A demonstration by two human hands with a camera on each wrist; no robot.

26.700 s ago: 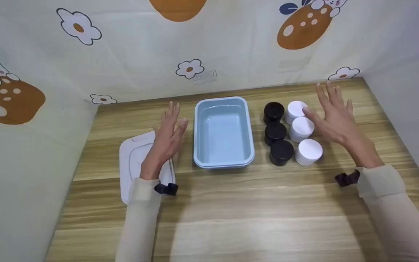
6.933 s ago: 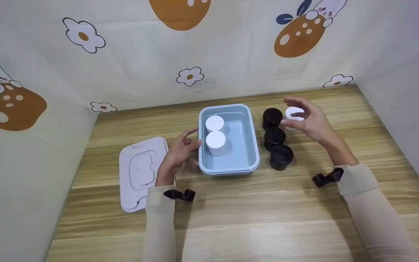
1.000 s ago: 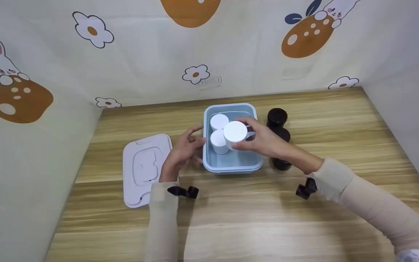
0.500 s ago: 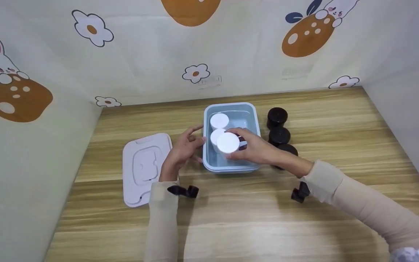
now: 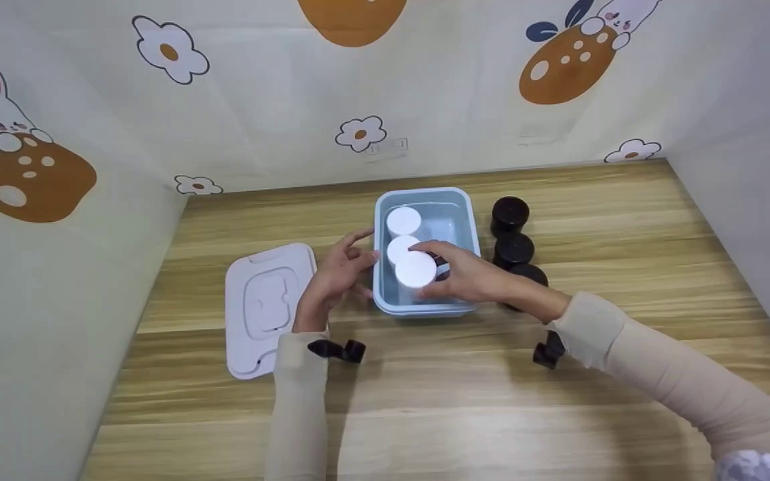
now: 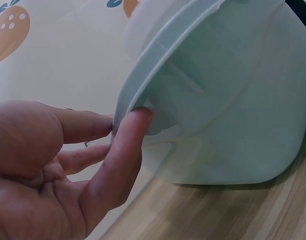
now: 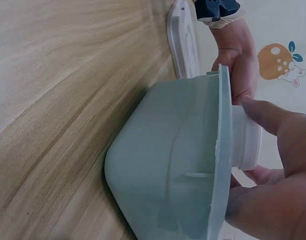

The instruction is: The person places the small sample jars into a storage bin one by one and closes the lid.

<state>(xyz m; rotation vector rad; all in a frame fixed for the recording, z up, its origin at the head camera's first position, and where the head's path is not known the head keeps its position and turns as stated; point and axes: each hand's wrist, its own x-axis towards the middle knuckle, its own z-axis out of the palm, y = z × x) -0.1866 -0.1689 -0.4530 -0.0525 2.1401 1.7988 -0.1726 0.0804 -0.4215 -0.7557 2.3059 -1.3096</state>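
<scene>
My right hand [image 5: 466, 272] grips a white lidded jar [image 5: 416, 270] by its sides, between thumb and fingers. The jar is lowered part way into a light blue plastic box [image 5: 448, 215], its top above the rim in the right wrist view. Two more white jars, a far one [image 5: 404, 221] and a middle one [image 5: 401, 248], stand in a row along the box's left side; the held jar partly covers the middle one. My left hand [image 5: 343, 270] holds the box's left rim, fingertips around the edge of the rim [image 6: 157, 65] in the left wrist view.
Right of the box, three black jars [image 5: 514, 248] stand in a row on the wooden table [image 5: 425, 401], the nearest partly hidden by my right arm. A white lid [image 5: 268, 307] lies to the left, beside my left forearm. A printed curtain [image 5: 278, 100] closes off the back.
Since the earliest frames, all three white jars have left the spot beside the black ones. Over the last second, my right hand has carried its jar nearer and lower; my left hand has stayed put.
</scene>
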